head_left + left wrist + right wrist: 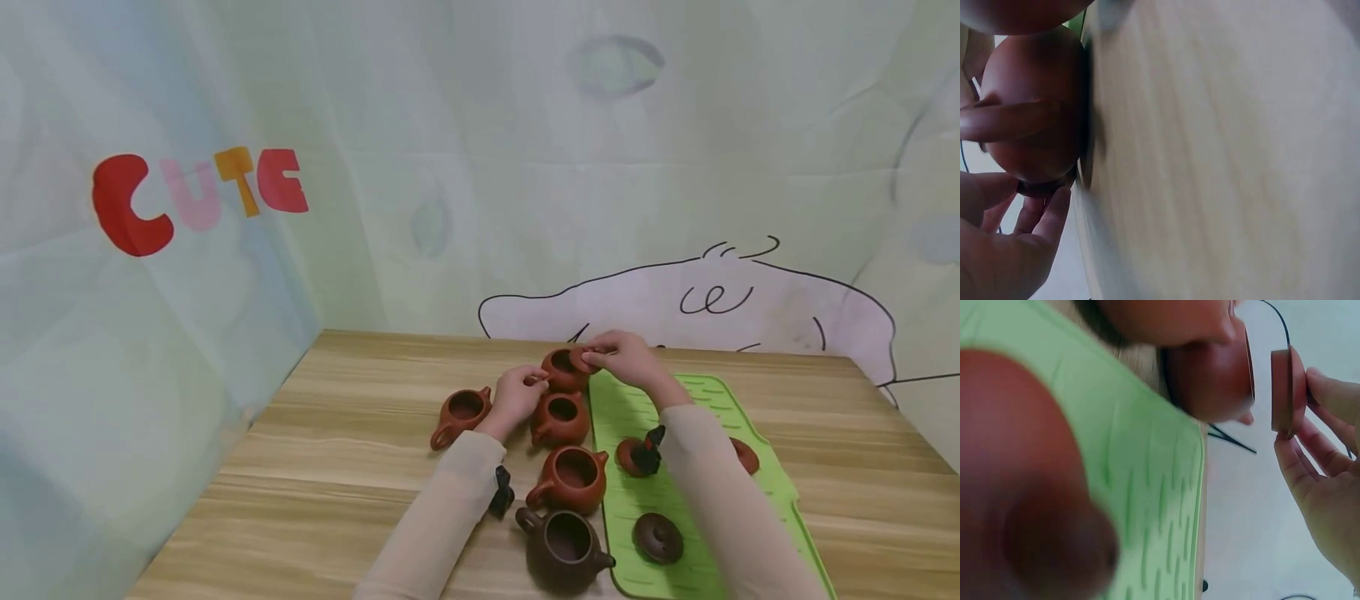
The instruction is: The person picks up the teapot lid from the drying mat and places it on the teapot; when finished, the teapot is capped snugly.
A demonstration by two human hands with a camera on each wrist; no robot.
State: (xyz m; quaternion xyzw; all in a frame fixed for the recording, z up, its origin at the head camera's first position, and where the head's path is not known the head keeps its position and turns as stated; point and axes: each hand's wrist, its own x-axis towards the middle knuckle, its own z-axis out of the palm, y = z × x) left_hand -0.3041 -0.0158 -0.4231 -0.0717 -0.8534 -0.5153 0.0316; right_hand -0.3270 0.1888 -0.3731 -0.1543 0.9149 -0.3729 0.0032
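Note:
At the back of the row my left hand [517,396] pinches the handle side of a reddish-brown clay teapot [564,382], whose top is uncovered. My right hand [626,358] holds a round reddish lid [581,361] by its knob. In the right wrist view this lid [1282,390] is tilted on edge and apart from the teapot's rim [1250,369]. Just in front stands a second reddish teapot [562,423], also without a lid. The left wrist view shows my fingers [1054,219] at a dark, narrow part, mostly hidden by a nearer teapot [1035,137].
Nearer me stand a larger reddish teapot [576,479] and a dark brown one [562,552], both lidless. Another open teapot [463,408] is on the left. On the green mat [705,392] lie a dark lid [657,537] and two reddish lids [628,454], [745,456] partly covered by my right arm.

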